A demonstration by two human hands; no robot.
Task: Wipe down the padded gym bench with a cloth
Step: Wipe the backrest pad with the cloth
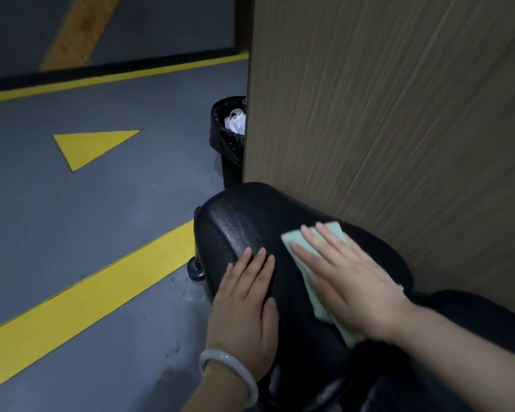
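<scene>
Cloth [298, 257] is lying flat on the upper face of the padded worktop [244, 221], folded into a long strip, and I am pressing it down under my right hand [348, 281]. That grip is spread: fingers straight and slightly apart, palm over the strip's near half, nothing pinched. Pale green edges are showing beyond my fingertips at the far end and below my wrist at the near end.

Long axis of the strip is running from near-right to far-left, roughly in line with my right forearm and with the pad's own length. Unwiped surface, as I judge it, is lying ahead and to the left of the cloth: the rounded far end of the pad and its left shoulder. A wooden panel [399, 114] is standing just beside the pad's right edge, so travel to the right is looking blocked; I judge the coming stroke should be heading forward and left.

My left hand [244, 295] is resting flat on the pad's left shoulder, fingers straight and close together, holding nothing, just beside the cloth but apart from it. It is sitting in the leftward path of the strip and will probably need shifting. A pale bangle [229, 373] is sitting on that wrist.

Right hand is the nearer one, already on the cloth.

Lined bin [226, 135] is standing on the floor beyond the pad.
</scene>
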